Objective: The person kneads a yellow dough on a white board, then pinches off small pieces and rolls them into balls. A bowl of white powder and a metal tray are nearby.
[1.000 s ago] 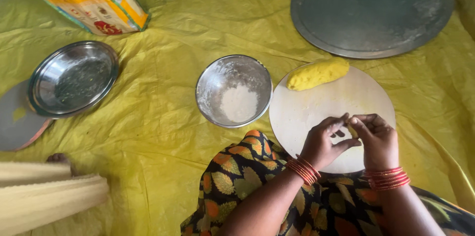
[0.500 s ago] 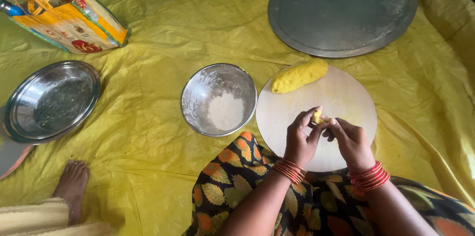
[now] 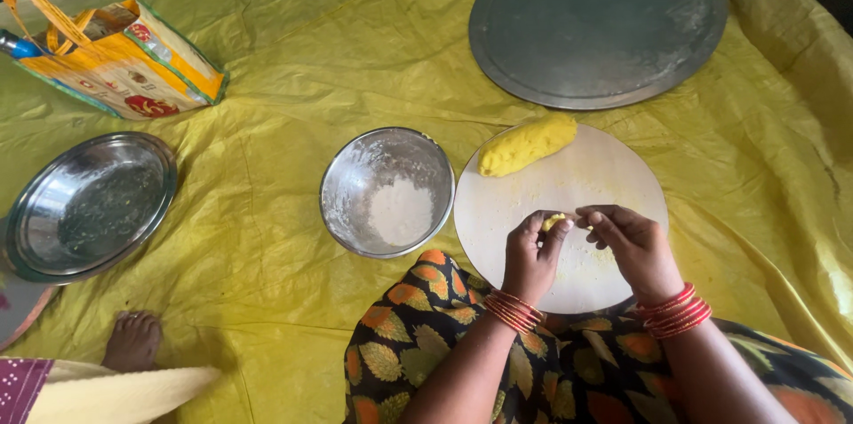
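At lower centre, we are pinching a small yellow dough piece (image 3: pixel 553 221) between both hands (image 3: pixel 533 255) (image 3: pixel 633 246), while the larger yellow dough log (image 3: pixel 526 145) is waiting undivided on the round white board (image 3: pixel 613 175).

Around the round board (image 3: pixel 613 177), bare yellow sheet (image 3: pixel 764 184) lies open to its right and far-left — the flour bowl (image 3: pixel 387 191) crowds its left edge, the big tray (image 3: pixel 597 22) beyond.

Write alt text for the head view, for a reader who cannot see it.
Two hands, left hand and right hand, pinch a small dough piece over a round board on a yellow sheet. A dough log lies on the board; a flour bowl sits beside it.
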